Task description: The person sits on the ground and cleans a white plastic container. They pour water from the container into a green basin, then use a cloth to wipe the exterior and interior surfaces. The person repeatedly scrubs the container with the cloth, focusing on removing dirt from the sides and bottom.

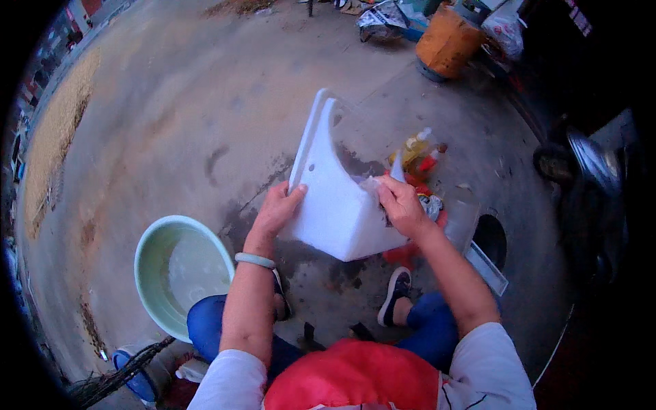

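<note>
A white plastic piece with a curved cut-out edge and a small hole is held up above the ground between my hands. My left hand grips its left edge, thumb on the near face. At the right side, my right hand is closed around a whitish crumpled or translucent bit at the rim; whether this is a cloth or a bag I cannot tell. A green plastic basin with cloudy water stands to the left, beside my knee.
Bottles with yellow liquid and red bags stand beyond my right hand. An orange gas cylinder is at the back right. Near my right arm lie a translucent container and a dark round thing. A lidded bucket is at lower left.
</note>
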The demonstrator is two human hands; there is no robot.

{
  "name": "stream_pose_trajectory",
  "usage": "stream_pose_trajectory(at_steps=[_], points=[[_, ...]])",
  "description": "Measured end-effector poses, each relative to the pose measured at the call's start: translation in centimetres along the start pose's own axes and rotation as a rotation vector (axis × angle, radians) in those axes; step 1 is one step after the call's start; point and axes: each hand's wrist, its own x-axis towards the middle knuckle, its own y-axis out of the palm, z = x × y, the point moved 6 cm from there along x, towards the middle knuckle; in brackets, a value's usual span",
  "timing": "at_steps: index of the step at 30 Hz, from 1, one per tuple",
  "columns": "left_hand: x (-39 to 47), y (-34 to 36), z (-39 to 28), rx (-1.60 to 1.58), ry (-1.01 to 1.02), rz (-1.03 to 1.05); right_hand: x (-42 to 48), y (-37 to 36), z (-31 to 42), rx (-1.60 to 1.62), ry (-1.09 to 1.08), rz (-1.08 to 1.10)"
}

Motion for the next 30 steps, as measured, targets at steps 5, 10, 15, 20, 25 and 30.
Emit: stream_pose_trajectory(at_steps=[5,10,15,20,25,30], points=[[-0.3,0.5,-2.9,0.140,0.069,0.045,-0.4,0.1,-1.2,0.006,0.169,0.048],[-1.1,1.1,-3.7,0.236,0.106,-0.040,-1.9,-0.1,-0.2,-0.154,0.193,0.068],[-1.3,3.7,-3.5,0.258,0.080,-0.051,-1.7,-0.2,-1.8,-0.242,0.104,-0.051],[-2.9,5.9,-6.5,0.293,0.113,-0.020,-0.2,-1.3,-2.8,-0.198,0.346,-0.095],[-2.5,7.2,-4.8,0.317,0.208,0.040,1.8,-3.2,-2.4,-0.188,0.203,-0.337],[-3.9,9.0,-5.6,0.405,0.200,0.133,4.5,-6.2,-5.4,0.238,0.352,-0.680]])
